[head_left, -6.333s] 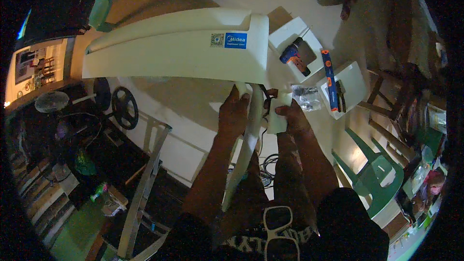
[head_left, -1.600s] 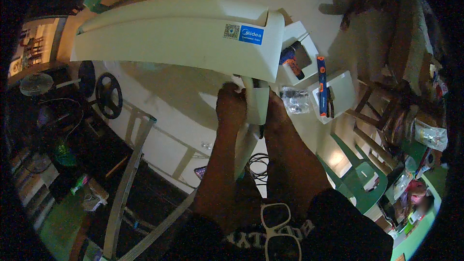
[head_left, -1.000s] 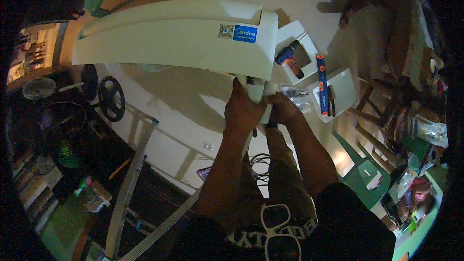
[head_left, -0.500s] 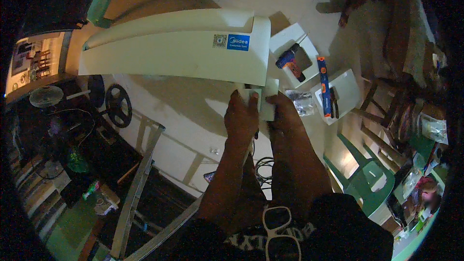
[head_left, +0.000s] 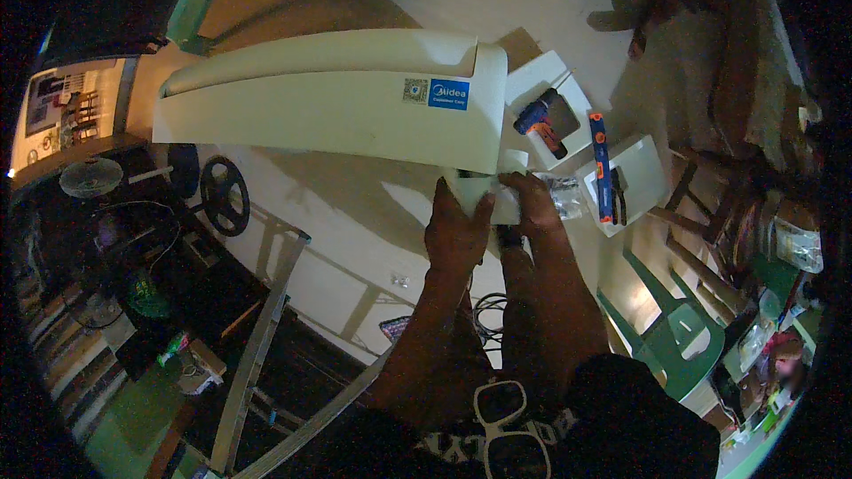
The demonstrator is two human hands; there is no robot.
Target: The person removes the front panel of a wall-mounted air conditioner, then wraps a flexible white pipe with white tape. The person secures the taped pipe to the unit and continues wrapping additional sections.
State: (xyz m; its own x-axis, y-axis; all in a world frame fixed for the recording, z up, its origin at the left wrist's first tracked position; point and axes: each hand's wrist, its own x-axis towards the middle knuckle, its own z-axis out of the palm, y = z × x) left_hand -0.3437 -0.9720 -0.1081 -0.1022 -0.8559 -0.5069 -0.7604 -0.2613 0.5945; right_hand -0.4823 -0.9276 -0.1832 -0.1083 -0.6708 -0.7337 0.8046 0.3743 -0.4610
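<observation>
A small pale, box-like piece (head_left: 506,204) is between my two hands, just below the right end of a long white air conditioner indoor unit (head_left: 319,111). My left hand (head_left: 457,229) grips its left side, with the thumb against the front. My right hand (head_left: 535,204) closes on its right side, fingers bent over the upper edge. The fingers hide much of the piece, and blur hides its exact kind. A blue and white label and a code square mark the unit's front panel.
Right of the unit, a cordless drill (head_left: 541,124) rests on white foam packing. Beside it are a blue and orange spirit level (head_left: 602,168), pliers (head_left: 619,195) and a clear plastic bag (head_left: 563,197). A metal ladder (head_left: 257,355) stands at lower left, a green plastic chair (head_left: 679,337) at right.
My hands have come closer together around the pale piece, which was more spread apart between them. The unit and other objects appear slightly lower and further right in the view.
</observation>
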